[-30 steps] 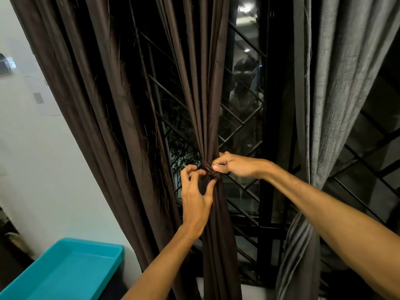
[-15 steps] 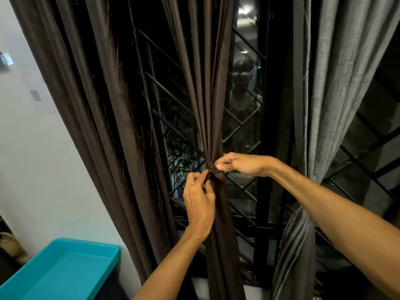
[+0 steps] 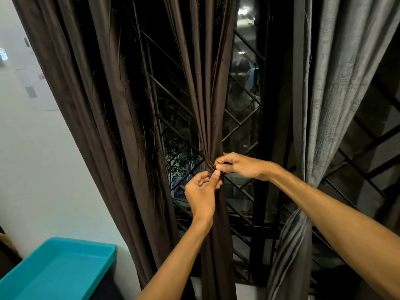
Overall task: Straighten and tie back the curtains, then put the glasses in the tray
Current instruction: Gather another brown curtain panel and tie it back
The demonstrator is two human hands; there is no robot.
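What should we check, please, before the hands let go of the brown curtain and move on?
1. Brown curtain gathered into one narrow bundle at the tie: ok.
2. Tie fully knotted: cannot tell, the fingers cover much of it.
3. Right hand pinching at the tie: ok.
4. Left hand at the tie from below, thumb against it: ok.
5. Grey curtain gathered in lower down: ok; what holds it, cannot tell.
6. Teal tray in view at lower left: ok; glasses: cannot tell, none in view.
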